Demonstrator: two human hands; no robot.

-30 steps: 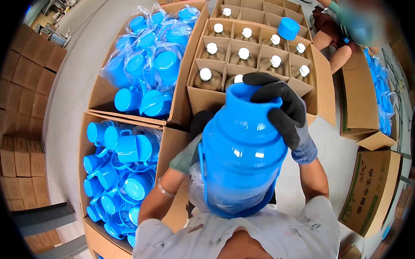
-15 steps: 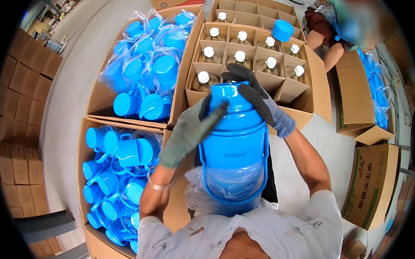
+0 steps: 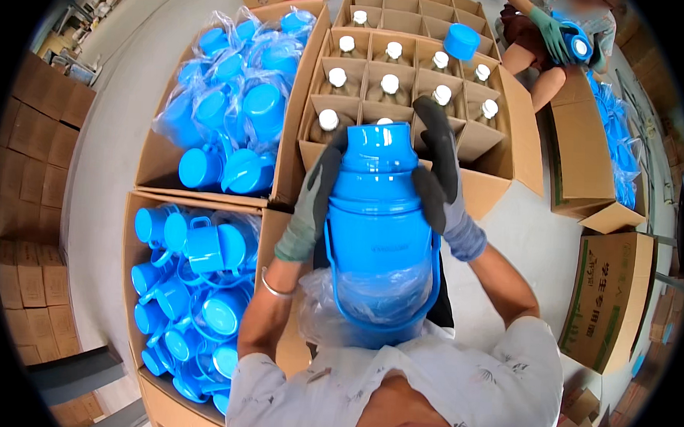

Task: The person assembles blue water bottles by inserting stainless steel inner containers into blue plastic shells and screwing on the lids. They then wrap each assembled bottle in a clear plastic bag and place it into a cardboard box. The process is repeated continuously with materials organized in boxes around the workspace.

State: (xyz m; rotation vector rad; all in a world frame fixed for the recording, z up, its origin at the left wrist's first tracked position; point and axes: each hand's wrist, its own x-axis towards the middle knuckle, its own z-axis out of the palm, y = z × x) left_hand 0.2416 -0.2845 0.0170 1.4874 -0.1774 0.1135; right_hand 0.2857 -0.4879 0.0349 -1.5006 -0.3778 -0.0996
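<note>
A blue plastic thermos jug (image 3: 379, 237) stands tilted against my lap between my two gloved hands, its narrower collar (image 3: 378, 147) pointing away from me. Clear plastic film (image 3: 384, 290) wraps its lower part, and a carrying handle hangs around the front. My left hand (image 3: 320, 190) lies along the jug's left shoulder, fingers curving behind it. On the other side, my right hand (image 3: 443, 168) has its fingers stretched and spread, the thumb against the jug's shoulder. Just beyond, white-capped bottles (image 3: 390, 86) stand in a divided carton (image 3: 502, 155).
A loose blue cup-shaped lid (image 3: 462, 41) rests on the dividers. At left are cartons of bagged blue lids (image 3: 264, 109) and blue handled cups (image 3: 222, 312). At far right, a co-worker's gloved hand (image 3: 551, 36) holds a blue jug beside another carton (image 3: 585, 150).
My hands have drawn apart from the collar to the jug's sides; the right fingers have spread. The co-worker's jug has tilted into clearer view.
</note>
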